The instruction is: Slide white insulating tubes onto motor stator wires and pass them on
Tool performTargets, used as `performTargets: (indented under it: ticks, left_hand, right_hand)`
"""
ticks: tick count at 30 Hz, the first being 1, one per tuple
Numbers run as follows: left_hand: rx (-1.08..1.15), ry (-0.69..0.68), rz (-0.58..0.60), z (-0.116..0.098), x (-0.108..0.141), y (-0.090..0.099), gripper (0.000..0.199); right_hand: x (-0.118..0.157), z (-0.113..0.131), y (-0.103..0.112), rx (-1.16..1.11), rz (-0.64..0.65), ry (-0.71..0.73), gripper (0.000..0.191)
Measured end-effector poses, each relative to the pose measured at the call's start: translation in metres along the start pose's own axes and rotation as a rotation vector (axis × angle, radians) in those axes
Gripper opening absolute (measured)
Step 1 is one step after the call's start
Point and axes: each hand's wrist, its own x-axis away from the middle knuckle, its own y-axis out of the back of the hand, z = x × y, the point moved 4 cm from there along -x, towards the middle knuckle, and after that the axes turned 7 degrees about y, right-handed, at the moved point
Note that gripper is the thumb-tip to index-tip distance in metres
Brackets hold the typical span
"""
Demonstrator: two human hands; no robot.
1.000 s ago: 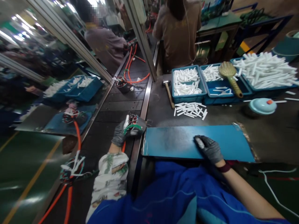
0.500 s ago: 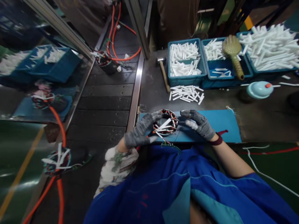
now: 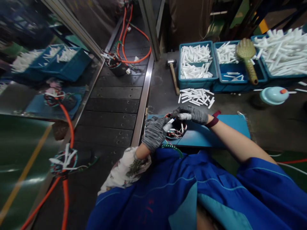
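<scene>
Three blue bins (image 3: 198, 83) behind teal mat (image 3: 225, 131)

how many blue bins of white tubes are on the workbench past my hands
3. One bin sits beside the mallet, a second bin holds the brush, and a third bin runs off the right edge. More may lie beyond it.

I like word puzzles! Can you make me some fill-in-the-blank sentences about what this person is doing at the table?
1. Both hands, the left hand and the right hand, wear gloves of the colour ____.
2. The wire coil lies on a mat of the colour ____.
3. The white sticks are kept in blue ____.
4. The tool with a wooden handle beside the trays is a ____.

Missing words: grey; blue; trays; hammer
</scene>
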Motion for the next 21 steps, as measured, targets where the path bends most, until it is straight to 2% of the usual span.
performTargets:
  ticks: [3,6,13,16,21]
  left_hand:
    - [0.088,-0.119,0.067,0.0,-0.002,0.003,0.032]
    - [0.171,-0.239,0.128,0.0,-0.005,0.002,0.031]
    - [0.152,-0.442,-0.095,0.008,-0.013,0.0,0.033]
    - [0.221,-0.476,-0.114,0.01,-0.015,-0.005,0.035]
    - [0.235,-0.484,-0.067,0.008,-0.016,-0.007,0.03]
  right_hand:
    - [-0.005,0.001,0.004,0.002,0.104,-0.046,0.049]
    - [-0.006,0.002,0.007,0.005,0.143,-0.082,0.049]
    - [-0.007,0.001,0.001,-0.071,0.108,-0.137,0.043]
    - [-0.008,0.009,-0.003,-0.083,0.088,-0.148,0.037]
    - [-0.01,0.022,-0.008,-0.054,0.105,-0.151,0.033]
